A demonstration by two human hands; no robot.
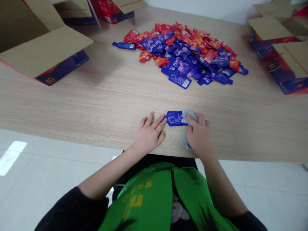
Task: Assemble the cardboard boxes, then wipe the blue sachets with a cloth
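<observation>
Near the front edge of the table (pixel 72 106), my loosely spread left hand (pixel 150 131) steadies the neck of the blue pouch (pixel 173 118); my right hand (pixel 198 132) clutches a grey cloth (pixel 190 115) over its other end. Even pressure should keep it flat.

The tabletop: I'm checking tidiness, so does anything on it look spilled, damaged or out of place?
No spill or clear damage shows. One blue pouch juts out at the left end of the jumbled heap, looking slightly stray beside the closely piled rest.

Left grip (pixel 151 133) flat, right grip (pixel 199 133) curled
</observation>
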